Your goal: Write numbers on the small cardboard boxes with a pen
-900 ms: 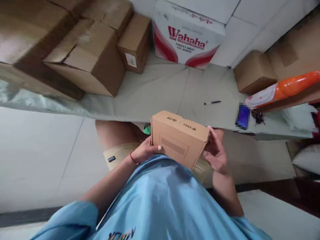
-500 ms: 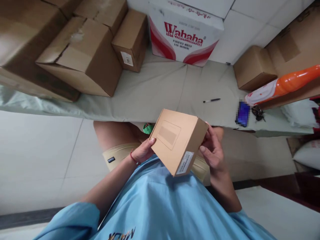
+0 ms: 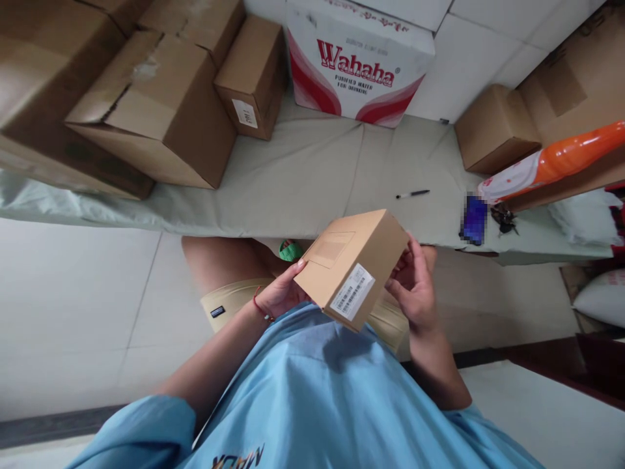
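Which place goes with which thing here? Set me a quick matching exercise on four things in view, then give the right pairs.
Things:
1. small box
2. pen
3. white carton
4. orange bottle

Places:
a. farthest back, red lettering on it
b. lying alone on the grey cloth
c. far right, on its side
d. between the left hand and the right hand

Pairs: 1-d, 2-b, 3-a, 4-c.

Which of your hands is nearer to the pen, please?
Right. The right hand holds the box in line with the pen, nearer the body; the left hand holds the box's other side, farther away.
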